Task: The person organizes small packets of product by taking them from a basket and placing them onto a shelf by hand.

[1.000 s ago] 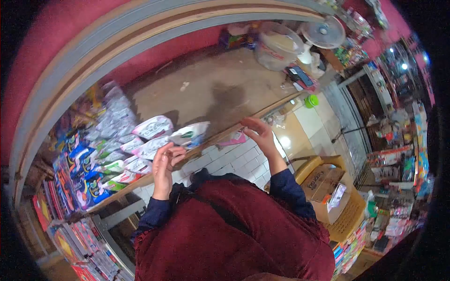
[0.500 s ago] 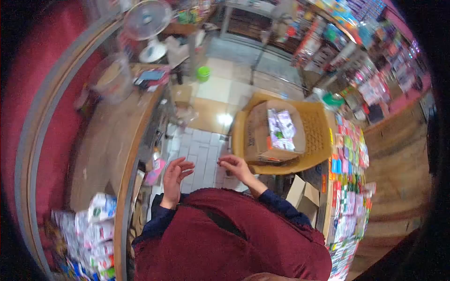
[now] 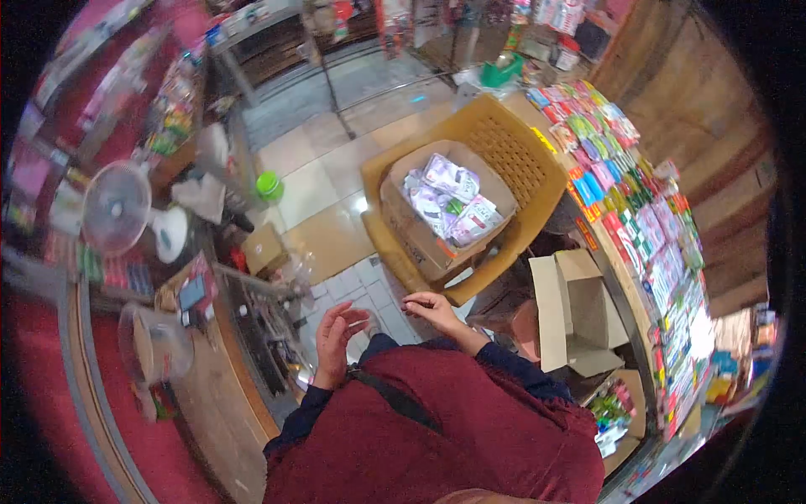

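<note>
Both my left hand and right hand are empty, fingers loosely apart; I should reach squarely over the packets in the box.

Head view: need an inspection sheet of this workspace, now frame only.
Surface: tiled floor, light glare on it; wooden counter at left.
Job's things: open carton full of packets, set on a yellow chair.
Clutter: empty box with flaps open at right; fan, clear tub and phone on the counter; green lid on the floor.
Grippers: left hand and right hand raised, both empty, touching nothing.
Cables: nothing seen.
Surroundings: shelf of coloured packs along the right; more stocked racks at top.
</note>
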